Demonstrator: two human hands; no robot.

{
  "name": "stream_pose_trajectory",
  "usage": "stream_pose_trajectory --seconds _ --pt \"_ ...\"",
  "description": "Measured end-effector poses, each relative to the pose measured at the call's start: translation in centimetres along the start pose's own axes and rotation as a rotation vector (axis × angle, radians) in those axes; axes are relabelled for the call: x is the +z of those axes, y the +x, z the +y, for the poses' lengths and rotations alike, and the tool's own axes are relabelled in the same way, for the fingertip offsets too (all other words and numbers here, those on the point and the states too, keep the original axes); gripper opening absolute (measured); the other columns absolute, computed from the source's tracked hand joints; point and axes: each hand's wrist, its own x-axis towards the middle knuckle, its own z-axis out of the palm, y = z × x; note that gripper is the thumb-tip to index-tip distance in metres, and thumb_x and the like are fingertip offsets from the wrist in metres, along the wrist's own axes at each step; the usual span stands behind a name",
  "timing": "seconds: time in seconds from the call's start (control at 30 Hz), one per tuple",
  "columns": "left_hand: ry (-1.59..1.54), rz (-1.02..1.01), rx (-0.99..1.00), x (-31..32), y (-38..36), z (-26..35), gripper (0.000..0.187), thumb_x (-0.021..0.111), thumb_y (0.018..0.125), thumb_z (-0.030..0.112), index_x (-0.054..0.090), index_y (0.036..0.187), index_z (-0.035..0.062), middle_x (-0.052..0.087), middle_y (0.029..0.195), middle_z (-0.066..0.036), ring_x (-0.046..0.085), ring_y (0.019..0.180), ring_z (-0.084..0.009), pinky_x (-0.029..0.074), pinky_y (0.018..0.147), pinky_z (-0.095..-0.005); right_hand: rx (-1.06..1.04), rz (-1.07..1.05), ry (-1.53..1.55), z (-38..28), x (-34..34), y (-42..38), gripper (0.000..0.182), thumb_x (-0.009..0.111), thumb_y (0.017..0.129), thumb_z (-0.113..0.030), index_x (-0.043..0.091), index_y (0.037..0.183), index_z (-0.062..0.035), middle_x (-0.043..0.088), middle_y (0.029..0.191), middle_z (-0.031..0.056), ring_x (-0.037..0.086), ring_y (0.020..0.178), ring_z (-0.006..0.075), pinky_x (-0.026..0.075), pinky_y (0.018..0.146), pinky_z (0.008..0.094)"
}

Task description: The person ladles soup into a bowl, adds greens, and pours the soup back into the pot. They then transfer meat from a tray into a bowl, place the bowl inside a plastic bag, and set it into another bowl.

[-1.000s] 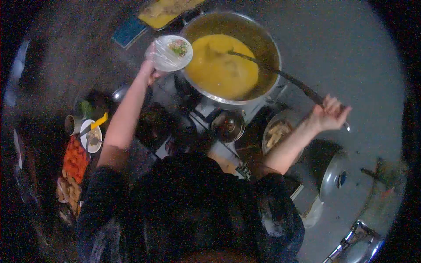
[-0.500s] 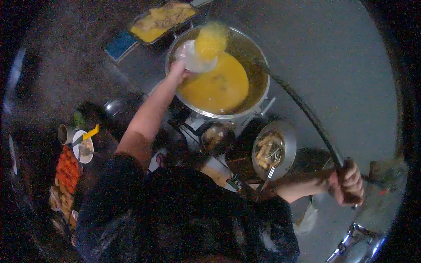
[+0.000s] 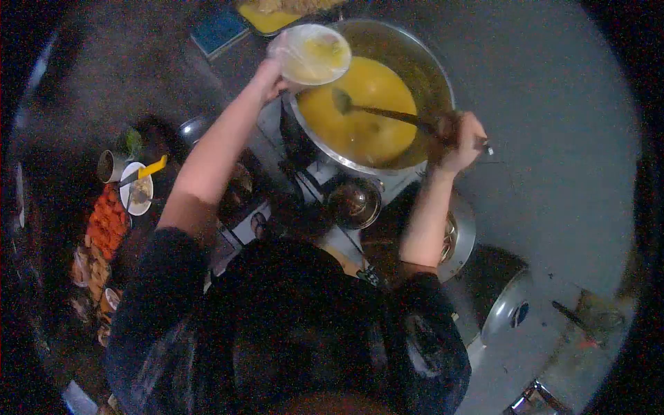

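Observation:
A white bowl (image 3: pixel 315 54), apparently lined with clear plastic, is held by its left side in my left hand (image 3: pixel 270 79). Some yellow liquid shows inside it. Below and to the right, a big metal pot (image 3: pixel 432 52) contains yellow soup (image 3: pixel 373 131). My right hand (image 3: pixel 462 144) is wrapped round the handle of a long dark ladle (image 3: pixel 387 113), whose head lies at the soup's surface near the bowl. Blur hides part of the handle near my fingers.
At the top stands a tray (image 3: pixel 270 21) with yellow liquid, beside a blue pad (image 3: pixel 218 31). A metal pan (image 3: pixel 463 238) sits below the pot. To the left are a white dish (image 3: pixel 142 197) with a yellow-handled knife (image 3: pixel 152 168) and orange-red food (image 3: pixel 107 221).
My right hand has come up and leftward from the far right, bringing the ladle head from above the bowl down to the soup. The bowl stays in my left hand, slightly higher in view.

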Motion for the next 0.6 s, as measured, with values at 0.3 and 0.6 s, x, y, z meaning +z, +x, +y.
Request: stream_pose_trajectory --seconds 0.3,0.6 --pt "0.171 0.053 -0.133 -3.7 -1.9 -0.5 0.057 0.042 0.079 0.053 0.051 0.101 0.0003 0.058 0.082 -0.009 0.057 0.060 -0.0134 0.037 0.034 -0.0208 -0.223 0.203 0.307 -11.8 -8.1 0.5 0.040 0.039 0.085 -0.027 0.024 0.049 -0.0171 0.020 0.041 -0.0021 0.019 0.040 0.0104 0.018 0.045 0.0273" --pt "-0.119 -0.046 -0.096 3.6 1.9 -4.2 0.035 0.046 0.079 0.026 0.049 0.102 -0.0005 0.056 0.089 -0.013 0.059 0.064 -0.0224 0.041 0.036 -0.0276 -0.500 -0.177 0.513 -24.2 -9.9 -0.4 0.040 0.043 0.080 -0.025 0.024 0.046 -0.0176 0.021 0.039 -0.0051 0.018 0.035 0.0073 0.020 0.044 0.0250"
